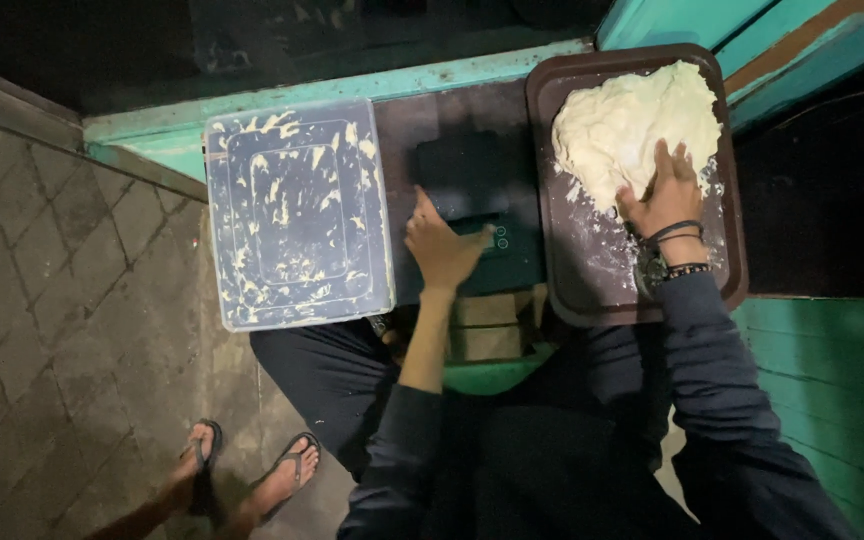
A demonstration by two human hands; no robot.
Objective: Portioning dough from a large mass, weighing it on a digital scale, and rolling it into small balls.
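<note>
Pressing dough (632, 125), right hand (664, 200) fingers atop

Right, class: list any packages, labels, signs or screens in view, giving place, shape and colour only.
Scale screen: small greenish strip on the dark kitchen scale's front edge, just beside the left hand.
Packages, labels, signs: none visible.

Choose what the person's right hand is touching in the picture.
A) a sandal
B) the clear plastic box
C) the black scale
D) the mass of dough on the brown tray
D: the right hand presses on the dough lying on the brown tray, while the left hand rests at the black scale.
</note>
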